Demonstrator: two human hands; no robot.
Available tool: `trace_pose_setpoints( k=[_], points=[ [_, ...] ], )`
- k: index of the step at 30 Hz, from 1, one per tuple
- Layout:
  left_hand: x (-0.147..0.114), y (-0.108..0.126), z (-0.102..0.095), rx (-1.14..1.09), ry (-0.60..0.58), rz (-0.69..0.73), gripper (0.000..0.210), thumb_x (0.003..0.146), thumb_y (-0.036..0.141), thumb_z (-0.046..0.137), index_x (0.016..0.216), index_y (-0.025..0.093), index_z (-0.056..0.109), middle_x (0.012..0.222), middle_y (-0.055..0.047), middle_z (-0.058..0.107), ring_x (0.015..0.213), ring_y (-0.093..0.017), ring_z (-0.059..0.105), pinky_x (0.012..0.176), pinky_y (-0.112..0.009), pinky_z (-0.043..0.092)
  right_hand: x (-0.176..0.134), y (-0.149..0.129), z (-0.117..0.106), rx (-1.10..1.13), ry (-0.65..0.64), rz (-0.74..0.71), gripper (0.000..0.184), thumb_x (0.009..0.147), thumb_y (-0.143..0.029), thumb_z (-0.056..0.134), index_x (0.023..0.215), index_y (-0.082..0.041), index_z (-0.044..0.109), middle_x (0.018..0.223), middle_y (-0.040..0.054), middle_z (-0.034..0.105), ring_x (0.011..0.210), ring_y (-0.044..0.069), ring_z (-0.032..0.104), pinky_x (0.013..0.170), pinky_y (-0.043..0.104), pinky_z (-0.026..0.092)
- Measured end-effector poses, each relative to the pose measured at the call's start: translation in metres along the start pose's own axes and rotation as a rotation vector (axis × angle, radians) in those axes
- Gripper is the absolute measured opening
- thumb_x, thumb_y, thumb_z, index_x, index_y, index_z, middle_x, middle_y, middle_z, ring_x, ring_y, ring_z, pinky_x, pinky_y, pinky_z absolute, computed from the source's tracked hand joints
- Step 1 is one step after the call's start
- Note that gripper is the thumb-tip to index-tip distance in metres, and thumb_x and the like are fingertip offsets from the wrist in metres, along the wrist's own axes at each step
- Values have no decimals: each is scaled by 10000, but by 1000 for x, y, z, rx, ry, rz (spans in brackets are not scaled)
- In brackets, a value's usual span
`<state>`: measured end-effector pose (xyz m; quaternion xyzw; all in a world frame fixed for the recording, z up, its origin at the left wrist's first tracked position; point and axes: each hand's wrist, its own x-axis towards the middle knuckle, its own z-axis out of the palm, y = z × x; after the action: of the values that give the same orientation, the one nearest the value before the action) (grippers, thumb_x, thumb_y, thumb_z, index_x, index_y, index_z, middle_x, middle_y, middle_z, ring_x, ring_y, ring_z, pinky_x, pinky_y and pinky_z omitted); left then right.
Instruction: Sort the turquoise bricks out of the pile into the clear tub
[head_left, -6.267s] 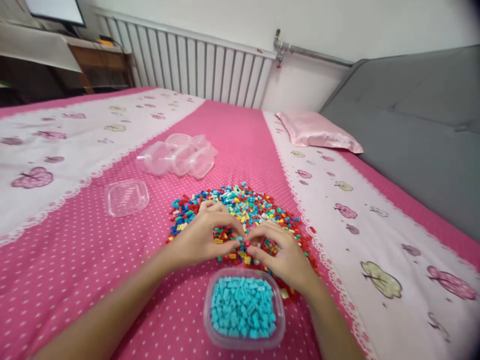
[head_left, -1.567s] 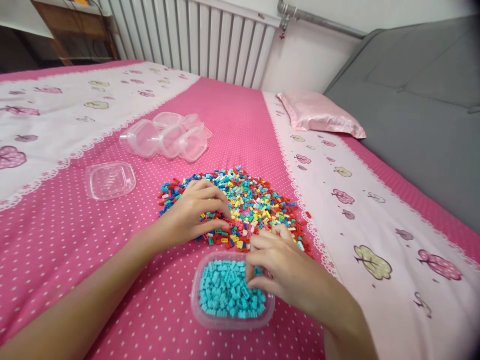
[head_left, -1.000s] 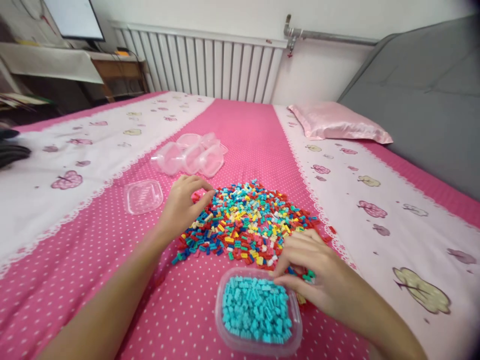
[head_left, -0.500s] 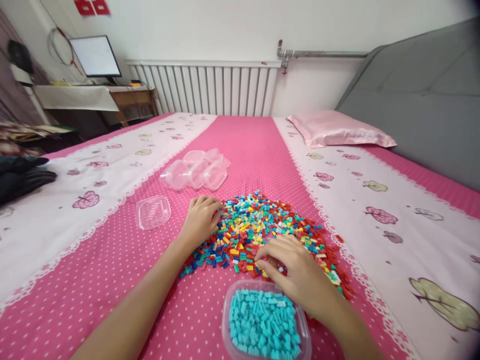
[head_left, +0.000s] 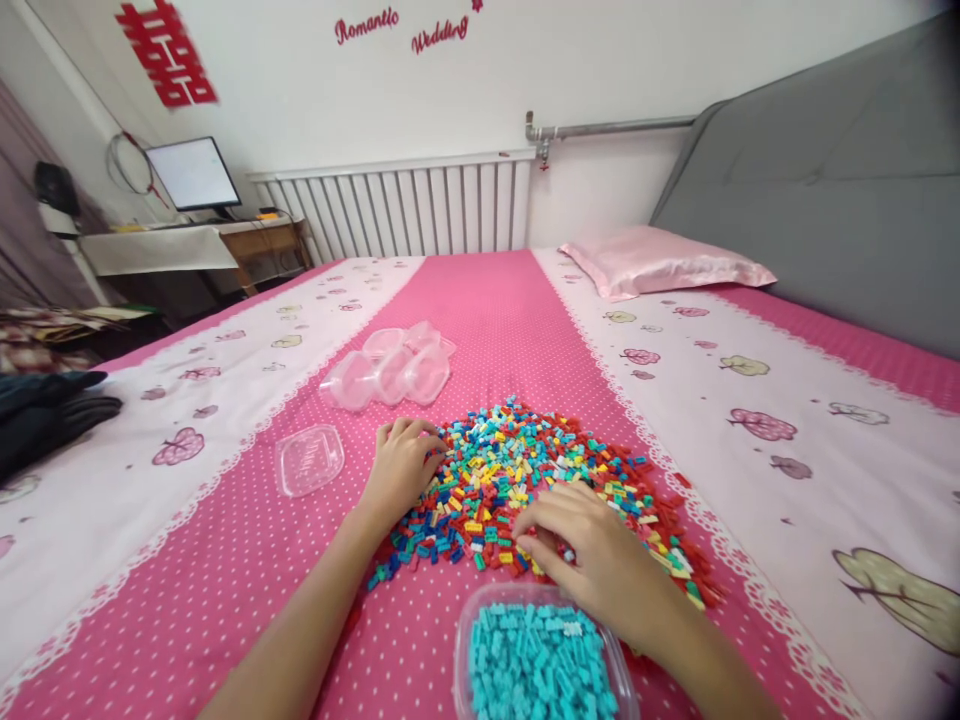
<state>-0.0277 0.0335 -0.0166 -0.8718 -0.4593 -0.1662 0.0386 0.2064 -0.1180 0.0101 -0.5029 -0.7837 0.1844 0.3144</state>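
Note:
A wide heap of small toy building bricks (head_left: 495,480) in red, blue, yellow, green and other colours lies on the pink bedspread. My left hand (head_left: 405,465) rests at the heap's left edge, its bent fingers among the bricks and a gap beside the thumb. Over the heap's front right part is my right hand (head_left: 581,540), fingers curved and thumb a little apart from the index finger. Whether a brick lies under its palm is hidden. Just below that hand, a clear plastic tub (head_left: 463,650) holds many turquoise bricks (head_left: 536,660); the forearm covers its upper right corner.
Left of the heap lies a clear lid (head_left: 309,460). Several clear tubs (head_left: 386,365) are grouped farther back. A pink pillow (head_left: 660,262) sits by the grey headboard (head_left: 817,170). Something black (head_left: 52,415) lies at the bed's left edge; a radiator (head_left: 397,205) stands behind.
The view has tipped upward, so everything sits lower and more of the wall shows. Both hands stay at nearly the same spots on the heap.

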Motion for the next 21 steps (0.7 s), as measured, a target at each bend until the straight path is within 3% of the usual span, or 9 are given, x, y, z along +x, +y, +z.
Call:
trace_pose_setpoints(
  k=[9,11,13,17,21],
  points=[
    [-4,12,-17,-82,128,-47,209,981,338,546,901,201,682,1014,-78,718,1009,-284,583,927,-467,394,-1,-1,-5,2,40,-16,116,966,-158,630,876,-226,656,860,-20,706,847,175,622,824,347,415],
    [-7,21,-24,-172,165,-56,228,989,354,528,884,196,654,979,-69,714,977,-267,602,898,-435,421,-2,-1,-6,23,57,-14,110,977,-170,619,891,-227,658,860,-17,701,853,176,618,840,352,415],
    [-11,34,-31,-414,195,-28,209,976,364,558,892,192,641,930,-49,711,916,-232,630,842,-372,457,-3,0,-7,46,70,0,83,984,-192,614,935,-230,669,868,-11,691,862,179,616,849,353,420],
    [-22,63,-44,-754,-17,198,182,959,332,622,864,183,661,829,-13,711,784,-162,654,753,-278,477,-3,0,-9,118,90,38,101,956,-226,672,1055,-243,661,926,-6,677,878,176,618,834,331,438],
    [-27,77,-44,-925,-171,388,150,926,297,695,836,179,675,804,-11,711,770,-141,653,731,-249,474,-3,-2,-10,165,96,2,119,891,-182,751,936,-233,655,916,-20,683,895,171,623,826,309,435]
  ],
)
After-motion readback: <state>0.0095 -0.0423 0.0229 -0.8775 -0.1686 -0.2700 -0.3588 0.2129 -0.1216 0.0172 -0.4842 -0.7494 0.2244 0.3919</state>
